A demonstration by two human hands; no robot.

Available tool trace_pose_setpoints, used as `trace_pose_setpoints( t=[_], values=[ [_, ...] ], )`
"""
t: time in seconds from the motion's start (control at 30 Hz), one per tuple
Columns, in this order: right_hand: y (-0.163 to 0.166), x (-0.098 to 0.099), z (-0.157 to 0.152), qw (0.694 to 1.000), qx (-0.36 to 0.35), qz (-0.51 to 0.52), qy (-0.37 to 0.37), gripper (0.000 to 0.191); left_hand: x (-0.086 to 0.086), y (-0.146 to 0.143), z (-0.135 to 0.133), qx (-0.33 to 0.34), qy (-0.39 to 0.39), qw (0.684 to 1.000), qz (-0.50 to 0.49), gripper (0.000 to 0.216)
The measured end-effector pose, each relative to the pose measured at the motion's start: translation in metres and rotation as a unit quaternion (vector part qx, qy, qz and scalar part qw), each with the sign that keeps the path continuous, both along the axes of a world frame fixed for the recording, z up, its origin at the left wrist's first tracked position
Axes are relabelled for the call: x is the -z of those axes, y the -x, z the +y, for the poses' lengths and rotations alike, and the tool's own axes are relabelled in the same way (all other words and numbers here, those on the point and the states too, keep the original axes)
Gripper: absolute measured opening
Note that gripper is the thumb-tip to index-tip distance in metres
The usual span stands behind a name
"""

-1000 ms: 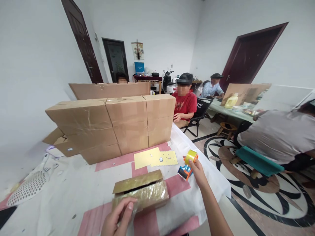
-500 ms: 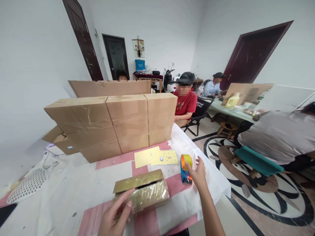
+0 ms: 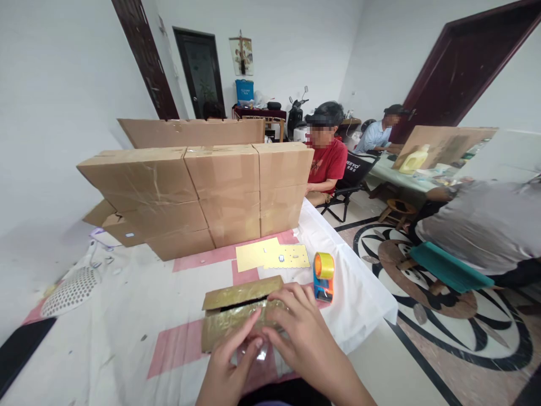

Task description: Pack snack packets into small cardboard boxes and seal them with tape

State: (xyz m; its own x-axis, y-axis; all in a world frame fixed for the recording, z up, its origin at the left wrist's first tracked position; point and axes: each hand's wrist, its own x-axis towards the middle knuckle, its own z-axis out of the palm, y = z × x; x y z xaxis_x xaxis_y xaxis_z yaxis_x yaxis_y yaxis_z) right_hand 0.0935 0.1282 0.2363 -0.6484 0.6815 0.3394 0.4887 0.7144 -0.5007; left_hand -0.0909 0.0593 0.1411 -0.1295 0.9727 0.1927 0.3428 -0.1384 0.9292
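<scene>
A small cardboard box wrapped in shiny clear tape lies near the front edge of the table, its top flap slightly raised. My left hand pinches the clear wrapping at the box's front face. Over the box's right end rests my right hand, fingers curled on the wrapping. An orange and blue tape dispenser with a yellow roll stands on the table just right of the box, apart from both hands.
A wall of large cardboard boxes stands across the table behind yellow paper sheets. A white perforated object lies at the left. People sit beyond the boxes and at a table on the right.
My right hand has set the tape dispenser down on the table and moved left onto the box. My left hand has shifted to the box's front. The camera moved closer.
</scene>
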Motion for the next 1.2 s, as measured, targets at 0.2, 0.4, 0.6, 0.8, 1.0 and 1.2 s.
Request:
trace_pose_setpoints(
  t=[0.2, 0.4, 0.6, 0.8, 1.0, 1.2],
  values=[
    [0.0, -0.002, 0.004, 0.997, -0.061, 0.033, 0.032, 0.009, 0.009, -0.007, -0.011, -0.025, 0.056, 0.992, -0.111, 0.065],
    [-0.01, -0.004, 0.024, 0.992, -0.035, 0.119, 0.031, 0.011, 0.0, -0.002, -0.011, -0.015, 0.05, 0.997, -0.05, 0.041],
    [-0.045, -0.017, 0.056, 0.987, 0.038, 0.151, -0.027, 0.01, -0.016, 0.027, 0.01, -0.012, -0.066, 0.982, 0.177, 0.026],
    [-0.053, -0.038, 0.06, 0.995, -0.027, 0.093, 0.007, 0.012, -0.007, 0.045, 0.034, 0.046, -0.074, 0.89, 0.448, 0.062],
    [-0.045, -0.045, 0.069, 0.953, -0.167, 0.161, 0.196, 0.042, 0.015, 0.039, 0.033, 0.044, -0.042, 0.864, 0.5, 0.083],
    [0.01, 0.0, 0.1, 0.964, -0.2, 0.02, 0.177, 0.027, 0.005, 0.036, 0.028, 0.006, -0.033, 0.856, 0.516, 0.073]
  ],
)
